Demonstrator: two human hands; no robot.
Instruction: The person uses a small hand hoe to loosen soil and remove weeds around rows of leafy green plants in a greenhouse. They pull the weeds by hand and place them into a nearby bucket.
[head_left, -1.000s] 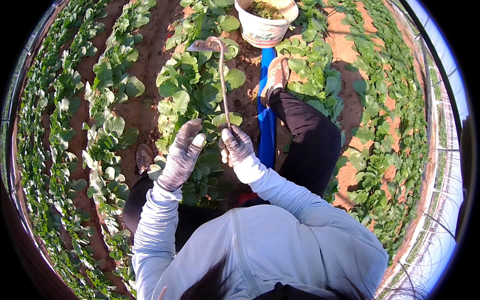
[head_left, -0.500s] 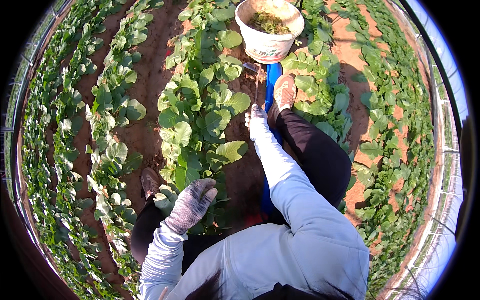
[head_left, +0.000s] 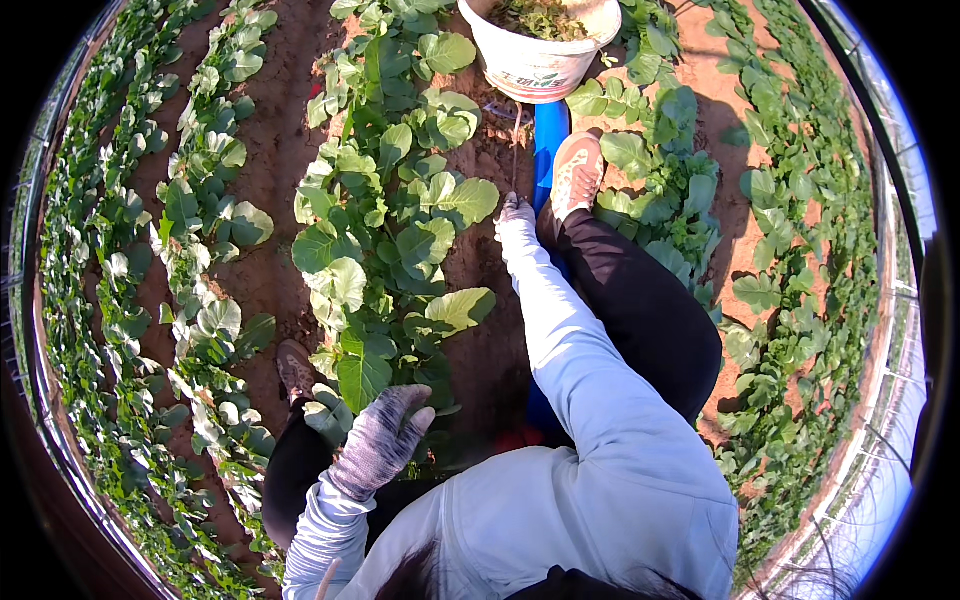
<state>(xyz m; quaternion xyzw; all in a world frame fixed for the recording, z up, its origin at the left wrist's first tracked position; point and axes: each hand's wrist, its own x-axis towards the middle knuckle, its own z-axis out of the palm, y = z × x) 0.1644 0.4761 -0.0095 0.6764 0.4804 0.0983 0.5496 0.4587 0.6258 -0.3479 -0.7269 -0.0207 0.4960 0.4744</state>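
Observation:
My right hand [head_left: 515, 212], in a grey glove, stretches out low between the rows. Its fingers are closed around the near end of a thin brown stick or cord [head_left: 517, 150]; which of the two I cannot tell. The far end of it reaches the base of a white bucket [head_left: 530, 72] with a dirty rim, holding some cut or wilted greens [head_left: 540, 20]. My left hand [head_left: 385, 440], gloved in grey too, hovers over my left leg beside the leafy row. Its fingers are slightly bent with the thumb apart, and nothing shows in it.
A row of broad-leaved green plants [head_left: 350, 285] runs ahead, left of my right arm. More plants [head_left: 690, 200] grow right of my right shoe [head_left: 577, 172]. A long blue strip [head_left: 550, 140] lies on the soil between my legs. My left shoe [head_left: 295, 368] stands in the left furrow.
The view has shifted, so the bucket sits higher in the picture and the left rows lie farther left. My right hand keeps its grip; my left hand has barely moved.

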